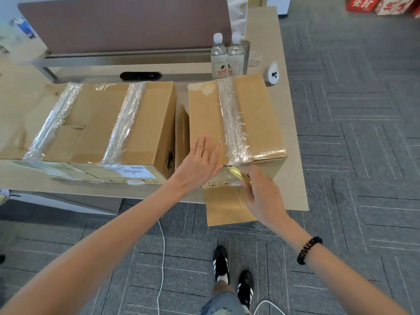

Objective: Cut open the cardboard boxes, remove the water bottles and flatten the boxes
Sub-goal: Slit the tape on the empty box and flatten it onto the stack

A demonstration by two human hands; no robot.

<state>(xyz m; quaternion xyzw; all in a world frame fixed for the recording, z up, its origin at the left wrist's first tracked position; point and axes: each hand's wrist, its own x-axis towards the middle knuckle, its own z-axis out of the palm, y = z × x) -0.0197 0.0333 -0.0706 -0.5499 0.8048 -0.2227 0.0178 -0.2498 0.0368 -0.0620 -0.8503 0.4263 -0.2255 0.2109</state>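
I'm cutting: left hand flat on the box at one o'clock, right hand gripping the knife at its near edge; next, I judge, slit the tape toward twelve.

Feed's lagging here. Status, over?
Left hand flat on right box. Right hand grips yellow cutter at its front edge. Two bottles behind, clear.

Probably an office, desk, divider panel, grey carpet tiles
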